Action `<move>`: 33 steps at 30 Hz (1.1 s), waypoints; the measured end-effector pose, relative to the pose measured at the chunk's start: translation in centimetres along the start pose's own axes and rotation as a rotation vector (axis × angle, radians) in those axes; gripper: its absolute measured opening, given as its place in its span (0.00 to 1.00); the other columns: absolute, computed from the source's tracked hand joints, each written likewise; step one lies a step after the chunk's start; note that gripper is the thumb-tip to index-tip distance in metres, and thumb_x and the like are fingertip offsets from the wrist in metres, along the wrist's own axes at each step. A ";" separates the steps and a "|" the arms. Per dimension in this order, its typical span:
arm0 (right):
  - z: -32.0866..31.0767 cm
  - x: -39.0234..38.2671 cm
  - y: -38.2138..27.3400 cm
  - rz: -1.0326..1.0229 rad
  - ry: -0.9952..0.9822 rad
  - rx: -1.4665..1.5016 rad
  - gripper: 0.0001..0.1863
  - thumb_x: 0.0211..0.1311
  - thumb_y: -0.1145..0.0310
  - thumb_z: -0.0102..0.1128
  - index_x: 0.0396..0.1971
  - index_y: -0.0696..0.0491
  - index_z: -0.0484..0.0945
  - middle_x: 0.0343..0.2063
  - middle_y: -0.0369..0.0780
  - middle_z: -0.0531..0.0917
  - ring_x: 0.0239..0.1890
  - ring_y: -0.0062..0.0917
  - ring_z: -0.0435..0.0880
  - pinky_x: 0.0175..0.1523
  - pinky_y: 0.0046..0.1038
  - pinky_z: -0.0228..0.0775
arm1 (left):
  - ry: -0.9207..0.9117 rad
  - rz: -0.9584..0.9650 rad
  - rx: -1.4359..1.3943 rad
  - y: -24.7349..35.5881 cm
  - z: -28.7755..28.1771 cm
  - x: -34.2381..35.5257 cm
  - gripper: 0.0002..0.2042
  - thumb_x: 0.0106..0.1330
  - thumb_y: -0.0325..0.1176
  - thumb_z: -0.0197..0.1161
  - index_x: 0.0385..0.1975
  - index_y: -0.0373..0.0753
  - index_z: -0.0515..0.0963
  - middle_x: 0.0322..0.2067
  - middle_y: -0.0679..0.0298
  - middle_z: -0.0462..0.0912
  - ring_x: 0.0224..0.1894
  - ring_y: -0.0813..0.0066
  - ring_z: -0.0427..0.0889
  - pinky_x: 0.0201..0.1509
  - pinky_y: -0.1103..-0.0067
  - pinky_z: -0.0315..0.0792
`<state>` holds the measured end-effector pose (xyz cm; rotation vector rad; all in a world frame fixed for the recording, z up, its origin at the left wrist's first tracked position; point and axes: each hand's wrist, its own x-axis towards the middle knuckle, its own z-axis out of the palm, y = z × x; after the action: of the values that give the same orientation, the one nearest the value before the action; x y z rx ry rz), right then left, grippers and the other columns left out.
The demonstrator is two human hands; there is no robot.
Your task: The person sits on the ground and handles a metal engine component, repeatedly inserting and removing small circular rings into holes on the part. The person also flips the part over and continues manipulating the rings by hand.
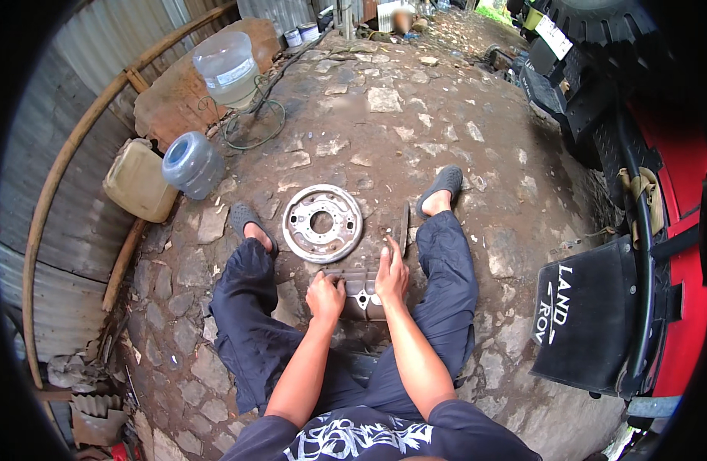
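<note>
Between my knees sits a brown, ribbed metal casing with a pale diamond-shaped flange on its near side. My left hand is closed at the casing's left side, fingers curled on its upper edge. At the casing's right end is my right hand, its fingers stretched out and the thumb apart; nothing shows in it. Just beyond, a round silvery brake backing plate with a central hole lies flat on the ground. A narrow dark metal piece stands upright beyond my right hand.
Uneven stone paving covers the ground. On the left are a yellowish jerrycan, a blue water jug, a clear jug and a green cord along a corrugated metal wall. A red vehicle with a black mudflap borders the right.
</note>
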<state>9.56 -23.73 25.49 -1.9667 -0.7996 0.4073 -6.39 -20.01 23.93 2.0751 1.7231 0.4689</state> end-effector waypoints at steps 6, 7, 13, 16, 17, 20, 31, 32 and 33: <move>-0.2 -0.8 -0.4 0.115 -0.038 -0.151 0.25 0.82 0.50 0.46 0.68 0.47 0.74 0.51 0.55 0.87 0.56 0.55 0.84 0.59 0.51 0.73 | -0.039 0.052 -0.033 -0.6 -0.5 -1.5 0.08 0.62 0.38 0.73 0.34 0.41 0.90 0.40 0.54 0.85 0.40 0.45 0.88 0.45 0.54 0.81; 0.2 -0.9 -0.4 0.101 -0.031 -0.156 0.25 0.82 0.50 0.46 0.68 0.47 0.74 0.51 0.55 0.87 0.56 0.56 0.84 0.59 0.51 0.73 | -0.015 0.063 -0.025 -0.9 -0.3 -1.0 0.08 0.62 0.37 0.73 0.33 0.41 0.90 0.40 0.54 0.85 0.40 0.45 0.88 0.45 0.54 0.81; 0.5 -0.4 1.4 -0.048 -0.049 -0.207 0.23 0.82 0.51 0.48 0.61 0.50 0.80 0.49 0.54 0.88 0.53 0.54 0.85 0.59 0.49 0.74 | 0.007 0.006 -0.026 -0.2 1.1 1.5 0.08 0.62 0.36 0.71 0.32 0.39 0.89 0.39 0.53 0.86 0.39 0.43 0.88 0.44 0.53 0.82; 0.8 -1.5 0.0 0.006 -0.127 -0.324 0.25 0.82 0.46 0.44 0.58 0.49 0.82 0.46 0.55 0.87 0.51 0.56 0.85 0.55 0.54 0.74 | -0.077 -0.049 0.092 -2.7 2.4 2.3 0.09 0.61 0.38 0.71 0.30 0.39 0.88 0.41 0.52 0.88 0.40 0.43 0.89 0.46 0.54 0.83; 0.3 -1.7 -0.3 0.023 -0.134 -0.341 0.25 0.82 0.47 0.44 0.57 0.49 0.82 0.46 0.55 0.87 0.51 0.56 0.85 0.55 0.54 0.74 | -0.090 0.010 0.064 -2.3 1.9 1.6 0.09 0.61 0.38 0.72 0.29 0.38 0.88 0.44 0.52 0.88 0.41 0.43 0.89 0.47 0.54 0.83; 0.5 -1.2 1.5 -0.028 -0.072 -0.319 0.25 0.82 0.48 0.44 0.51 0.49 0.86 0.41 0.55 0.88 0.47 0.57 0.86 0.51 0.54 0.75 | -0.187 -0.103 0.001 -1.4 1.0 0.1 0.10 0.61 0.40 0.72 0.37 0.42 0.92 0.46 0.50 0.87 0.47 0.44 0.88 0.53 0.56 0.81; 0.3 -1.2 0.8 0.027 -0.131 -0.249 0.26 0.81 0.44 0.43 0.52 0.45 0.86 0.45 0.50 0.89 0.50 0.54 0.86 0.54 0.54 0.75 | -0.047 -0.050 -0.038 -0.3 0.8 -0.1 0.08 0.60 0.36 0.74 0.36 0.43 0.91 0.40 0.55 0.86 0.44 0.46 0.87 0.52 0.56 0.80; 0.3 -1.0 0.9 0.036 -0.134 -0.245 0.26 0.81 0.44 0.43 0.52 0.45 0.86 0.46 0.50 0.89 0.50 0.54 0.86 0.54 0.54 0.75 | -0.072 -0.034 -0.036 -0.3 0.4 -0.3 0.08 0.60 0.36 0.74 0.36 0.43 0.91 0.40 0.55 0.86 0.44 0.46 0.87 0.52 0.57 0.80; 0.3 -0.8 1.0 0.044 -0.137 -0.242 0.26 0.81 0.44 0.43 0.52 0.45 0.86 0.46 0.50 0.89 0.50 0.54 0.86 0.55 0.54 0.75 | -0.097 -0.017 -0.034 -0.2 -0.1 -0.5 0.08 0.60 0.36 0.74 0.36 0.43 0.91 0.39 0.55 0.86 0.44 0.47 0.87 0.52 0.57 0.80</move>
<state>9.13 -24.39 24.44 -2.2024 -0.9289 0.4945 -6.74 -20.49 23.90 2.0230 1.6647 0.3838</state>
